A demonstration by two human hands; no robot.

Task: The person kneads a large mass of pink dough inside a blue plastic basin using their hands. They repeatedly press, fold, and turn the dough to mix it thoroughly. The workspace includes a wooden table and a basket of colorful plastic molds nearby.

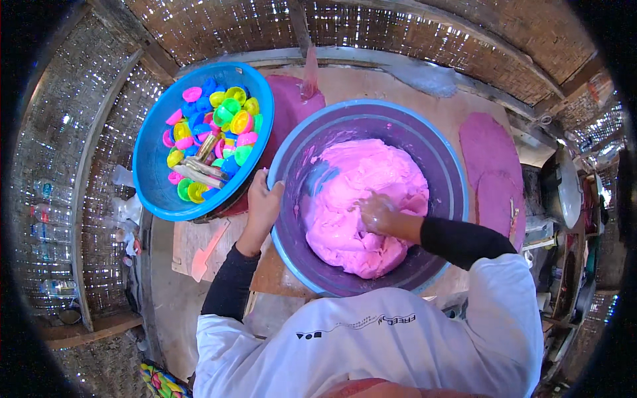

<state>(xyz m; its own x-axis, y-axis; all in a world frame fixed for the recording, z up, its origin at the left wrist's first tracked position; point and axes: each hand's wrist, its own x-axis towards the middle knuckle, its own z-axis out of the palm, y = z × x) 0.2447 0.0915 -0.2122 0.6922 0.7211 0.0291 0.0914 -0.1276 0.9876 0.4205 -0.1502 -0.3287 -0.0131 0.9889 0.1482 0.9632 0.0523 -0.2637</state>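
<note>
A large basin (443, 166), purple inside with a blue rim, holds a mound of soft pink dough (345, 252) with a blue patch at its left. My left hand (263, 205) grips the basin's left rim, thumb over the edge. My right hand (377, 215) is sunk into the middle of the dough, coated fingers curled and partly buried in it. To the left, a blue tub (149, 169) holds several coloured plastic half-shells (235, 119) and some long metallic pieces (202, 169).
A pink spatula (202, 259) lies on the wooden board at front left. Pink mats (484, 149) flank the basin, with a pinkish bag (310, 79) behind. Woven walls surround me; bottles (53, 232) hang at left and a pot lid (567, 189) stands at right.
</note>
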